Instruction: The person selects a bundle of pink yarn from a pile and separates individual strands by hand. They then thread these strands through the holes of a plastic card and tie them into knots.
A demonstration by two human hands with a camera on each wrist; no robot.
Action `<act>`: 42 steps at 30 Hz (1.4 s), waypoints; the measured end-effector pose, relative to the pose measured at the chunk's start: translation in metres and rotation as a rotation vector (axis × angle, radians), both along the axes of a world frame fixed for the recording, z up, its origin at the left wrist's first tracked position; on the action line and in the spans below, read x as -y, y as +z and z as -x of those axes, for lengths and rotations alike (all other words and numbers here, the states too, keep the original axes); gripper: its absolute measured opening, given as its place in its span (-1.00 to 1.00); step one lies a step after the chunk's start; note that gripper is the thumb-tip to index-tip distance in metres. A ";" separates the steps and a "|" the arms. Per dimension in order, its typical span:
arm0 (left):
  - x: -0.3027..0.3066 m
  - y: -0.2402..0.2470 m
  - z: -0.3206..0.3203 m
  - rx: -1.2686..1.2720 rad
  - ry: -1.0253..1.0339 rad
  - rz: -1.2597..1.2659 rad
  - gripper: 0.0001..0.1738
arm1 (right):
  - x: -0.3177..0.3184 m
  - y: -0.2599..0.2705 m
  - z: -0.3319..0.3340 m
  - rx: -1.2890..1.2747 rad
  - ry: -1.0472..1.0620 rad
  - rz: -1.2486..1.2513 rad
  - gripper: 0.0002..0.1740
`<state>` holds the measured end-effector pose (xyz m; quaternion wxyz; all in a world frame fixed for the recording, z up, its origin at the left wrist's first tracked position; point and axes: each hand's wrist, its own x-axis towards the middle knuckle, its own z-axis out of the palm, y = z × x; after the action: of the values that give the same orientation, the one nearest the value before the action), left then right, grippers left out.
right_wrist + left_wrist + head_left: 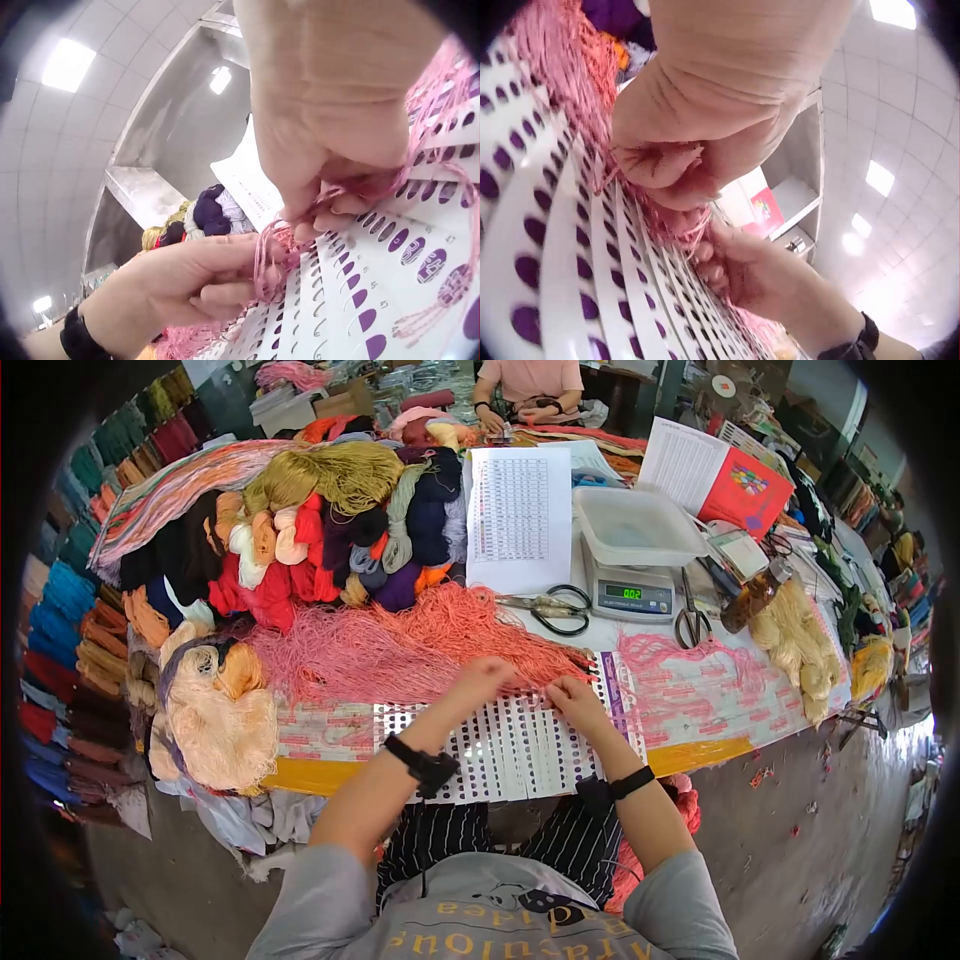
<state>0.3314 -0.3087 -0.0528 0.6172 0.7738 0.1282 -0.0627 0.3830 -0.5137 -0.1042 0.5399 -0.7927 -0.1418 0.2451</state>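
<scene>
Close together over the white perforated cards [500, 755], both hands work on a strand of pink thread [271, 277]. My left hand [483, 682] has curled fingers, and the thread loops around them in the right wrist view. Thumb and fingers of my right hand [577, 705] pinch the same thread, which runs on across the cards to the right. The cards have rows of holes with purple showing through. Just beyond the hands lie long loose pink threads [335, 655] and coral threads [465, 628], their right ends at the cards' far edge.
Colourful yarn skeins [290, 555] are heaped at the back left. Scissors [560, 608], a digital scale [630, 595] with a plastic tub [640, 525], and a printed sheet [518, 515] stand beyond the threads. More pink thread [690, 655] lies right. Another person [530, 385] sits opposite.
</scene>
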 end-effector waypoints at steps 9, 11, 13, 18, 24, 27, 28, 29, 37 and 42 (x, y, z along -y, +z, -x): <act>-0.202 0.064 0.031 0.084 0.470 1.086 -0.79 | -0.003 -0.004 0.004 0.046 -0.036 0.111 -0.69; -0.221 0.053 0.037 0.181 0.779 0.065 -0.68 | -0.002 -0.006 0.006 0.060 -0.031 0.113 -0.69; -0.198 0.058 0.051 0.141 0.687 0.178 -0.62 | -0.002 -0.005 0.003 0.073 -0.027 0.112 -0.69; -0.071 0.073 0.075 -0.069 0.023 1.094 -0.45 | -0.015 0.026 0.041 0.495 -0.100 -0.003 -0.79; 0.007 0.066 0.058 -0.117 -0.213 1.176 -0.41 | -0.044 0.112 0.089 0.911 0.074 -0.049 -0.84; 0.020 0.076 0.056 -0.099 -0.211 1.094 -0.39 | -0.040 0.114 0.091 0.899 0.056 -0.075 -0.85; 0.021 0.079 0.056 -0.121 -0.208 1.125 -0.38 | -0.039 0.113 0.091 0.874 0.056 -0.122 -0.87; 0.021 0.081 0.058 -0.141 -0.200 1.157 -0.37 | -0.039 0.107 0.094 0.873 0.059 -0.125 -0.87; 0.030 0.080 0.064 -0.051 -0.188 0.749 -0.40 | -0.007 0.122 0.110 -0.960 0.417 -0.856 -0.61; -0.005 0.083 0.076 0.063 0.181 0.856 -0.44 | 0.086 0.130 0.096 -0.631 0.424 -1.317 -0.55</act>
<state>0.2554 -0.3034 0.0304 0.8887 0.4356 0.1390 -0.0325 0.2869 -0.5997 0.0260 0.8579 -0.1547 -0.2470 0.4232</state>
